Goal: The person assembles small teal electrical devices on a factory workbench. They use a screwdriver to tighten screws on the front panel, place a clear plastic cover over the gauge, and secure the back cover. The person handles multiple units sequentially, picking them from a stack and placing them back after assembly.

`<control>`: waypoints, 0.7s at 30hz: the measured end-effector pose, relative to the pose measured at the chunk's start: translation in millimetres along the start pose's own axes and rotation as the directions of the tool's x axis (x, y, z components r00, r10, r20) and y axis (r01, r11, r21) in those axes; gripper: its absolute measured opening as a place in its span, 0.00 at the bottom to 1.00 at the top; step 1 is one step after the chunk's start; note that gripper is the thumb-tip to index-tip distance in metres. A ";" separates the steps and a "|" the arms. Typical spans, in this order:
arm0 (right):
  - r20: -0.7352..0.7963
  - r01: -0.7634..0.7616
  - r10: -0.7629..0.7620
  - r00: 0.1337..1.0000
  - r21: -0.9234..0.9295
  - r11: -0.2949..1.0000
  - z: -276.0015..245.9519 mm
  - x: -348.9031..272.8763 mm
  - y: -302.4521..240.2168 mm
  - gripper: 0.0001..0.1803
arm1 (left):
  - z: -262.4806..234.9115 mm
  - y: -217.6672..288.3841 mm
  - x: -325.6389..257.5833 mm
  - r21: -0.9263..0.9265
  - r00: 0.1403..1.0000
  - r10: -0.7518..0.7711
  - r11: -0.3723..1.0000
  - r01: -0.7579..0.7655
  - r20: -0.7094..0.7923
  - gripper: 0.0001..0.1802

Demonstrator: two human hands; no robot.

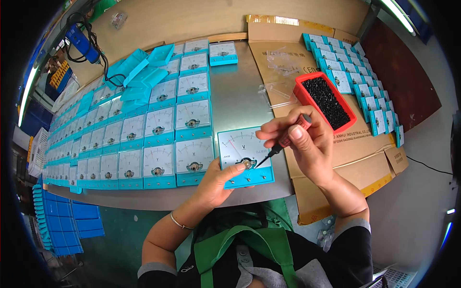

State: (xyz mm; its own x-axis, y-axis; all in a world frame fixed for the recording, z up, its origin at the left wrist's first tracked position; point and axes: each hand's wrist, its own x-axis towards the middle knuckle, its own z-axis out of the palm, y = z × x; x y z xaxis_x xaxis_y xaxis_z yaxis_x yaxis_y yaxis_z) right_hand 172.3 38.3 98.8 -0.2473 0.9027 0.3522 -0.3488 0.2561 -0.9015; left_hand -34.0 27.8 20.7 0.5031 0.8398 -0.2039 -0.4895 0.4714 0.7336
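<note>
Meter (245,156) lies flat at the table's (230,91) near edge, left hand (216,180) fingers pinching its lower rim — right hand (307,144) fingers clamp a screwdriver (287,139) slanting down-left toward the dial's centre screw.

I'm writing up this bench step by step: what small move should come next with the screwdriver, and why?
Probably seat the tip in the centre fitting of the panel meter and turn. The right hand holds the red-handled screwdriver slanted down, its tip just beside that fitting, whether touching I cannot tell. The left hand steadies the meter, thumb beside the same fitting.
</note>
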 end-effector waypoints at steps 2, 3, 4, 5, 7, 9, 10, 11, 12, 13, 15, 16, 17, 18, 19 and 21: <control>0.014 0.051 -0.051 0.999 -0.003 0.999 0.5 -2.7 11.0 0.11 | 0.8 -4.7 -2.0 -0.016 0.999 -0.034 0.999 0.035 0.023 0.22; 0.027 0.057 -0.057 0.998 -0.006 0.998 0.9 -3.6 12.4 0.11 | 1.7 -6.3 -2.2 -0.008 0.999 -0.034 0.999 0.034 0.026 0.22; 0.039 0.063 -0.063 0.997 -0.009 0.998 0.9 -5.2 13.1 0.11 | 3.1 -8.1 -2.2 0.001 0.999 -0.035 0.999 0.035 0.030 0.22; 0.050 0.070 -0.069 0.996 -0.013 0.997 0.2 -6.9 13.2 0.11 | 4.4 -9.8 -2.1 0.010 0.999 -0.036 0.999 0.035 0.035 0.22; 0.109 0.066 -0.064 0.992 -0.015 0.998 -5.3 -9.0 12.0 0.11 | 4.9 -11.8 -1.3 0.015 0.998 -0.050 0.999 0.049 0.038 0.23; 0.189 0.060 -0.053 0.981 -0.032 0.998 -11.4 -11.8 8.6 0.11 | 6.3 -11.5 -1.4 0.038 0.996 -0.076 0.997 0.074 0.040 0.23; 0.238 0.058 -0.045 0.970 -0.048 0.997 -13.5 -13.4 4.9 0.11 | 8.1 -9.5 -2.4 0.059 0.995 -0.094 0.994 0.092 0.039 0.24; 0.287 0.056 -0.035 0.957 -0.063 0.996 -15.8 -15.3 2.2 0.11 | 9.5 -9.1 -2.9 0.079 0.993 -0.112 0.991 0.109 0.037 0.24; 0.324 0.024 -0.002 0.946 -0.064 0.998 -18.0 -18.3 1.3 0.11 | 9.6 -12.2 -3.1 0.138 0.996 -0.078 0.988 0.071 0.043 0.23; 0.348 -0.015 0.037 0.937 -0.065 0.998 -20.7 -19.5 -0.2 0.11 | 8.8 -16.3 -2.9 0.195 0.998 -0.044 0.980 0.033 0.050 0.22; 0.391 -0.094 0.115 0.913 -0.072 0.993 -28.1 -17.9 -2.8 0.11 | 10.2 -17.9 -4.4 0.382 0.996 0.006 0.923 -0.040 0.091 0.19; 0.363 -0.183 0.168 0.917 0.008 0.983 -32.0 -15.7 0.3 0.13 | 12.7 -12.7 -6.5 0.503 0.992 0.017 0.861 -0.078 0.126 0.18; 0.318 -0.259 0.229 0.920 0.056 0.964 -38.6 -13.3 6.9 0.15 | 15.3 -9.8 -8.5 0.613 0.986 0.024 0.781 -0.120 0.162 0.16; 0.264 -0.355 0.294 0.919 0.225 0.907 -42.5 -12.9 17.6 0.16 | 18.0 -11.1 -11.2 0.617 0.981 0.055 0.771 -0.159 0.185 0.14; 0.223 -0.423 0.362 0.905 0.388 0.819 -45.7 -10.2 27.2 0.18 | 18.0 -12.0 -10.5 0.625 0.986 0.019 0.772 -0.118 0.163 0.15; 0.170 -0.402 0.365 0.916 0.381 0.833 -43.5 -15.3 37.4 0.18 | 10.0 -18.1 -6.7 0.637 0.992 -0.039 0.769 -0.047 0.120 0.18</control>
State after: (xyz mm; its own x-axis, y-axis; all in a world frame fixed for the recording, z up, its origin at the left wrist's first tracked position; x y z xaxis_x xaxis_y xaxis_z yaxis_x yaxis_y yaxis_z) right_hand 202.4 49.1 48.7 -0.5069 0.8613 0.0364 -0.5354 -0.2815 -0.7963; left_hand -21.4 11.0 15.4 0.6040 0.7822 -0.1531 0.0538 0.1517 0.9870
